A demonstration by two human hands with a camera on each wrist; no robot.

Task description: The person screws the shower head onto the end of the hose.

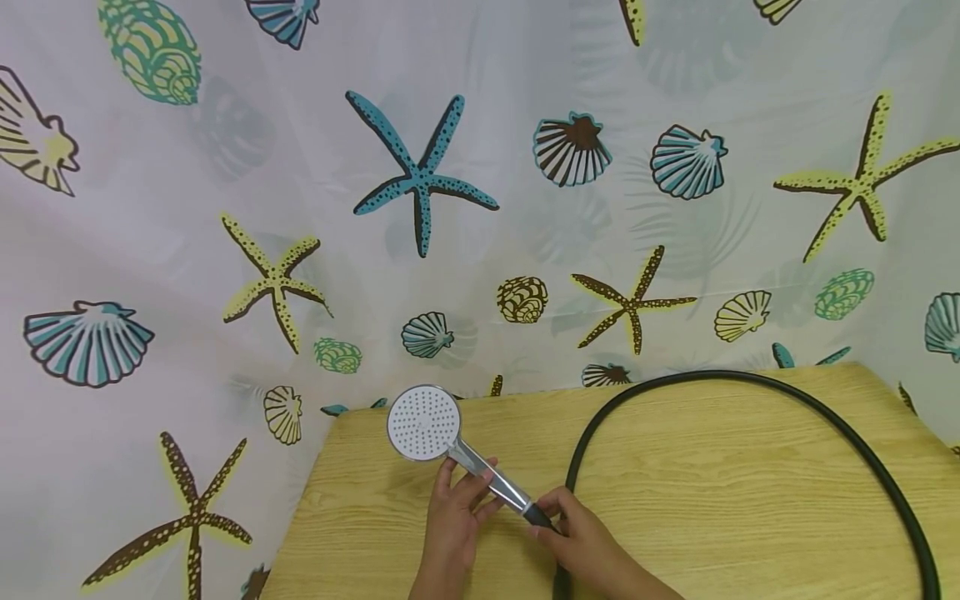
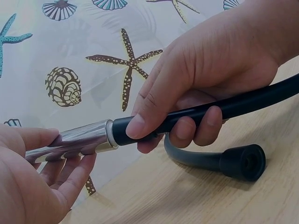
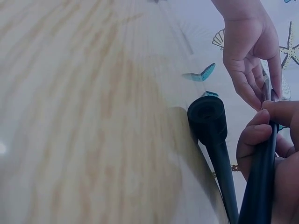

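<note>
A chrome hand shower (image 1: 424, 422) with a round, pale spray face is raised over the wooden table, tilted with its head up and to the left. My left hand (image 1: 452, 510) grips its chrome handle (image 2: 79, 141) between thumb and fingers. At the handle's lower end sits one end of a black hose (image 2: 187, 119), against the chrome rim. Just below that joint my right hand (image 1: 576, 533) pinches the hose, thumb on one side and fingers curled on the other. The hose's other end, a flared black connector (image 2: 244, 162), shows in both wrist views.
The black hose arcs widely over the right half of the wooden table (image 1: 697, 475). Behind and to the sides hangs a white curtain (image 1: 510, 50) printed with starfish and shells, meeting the table's back edge.
</note>
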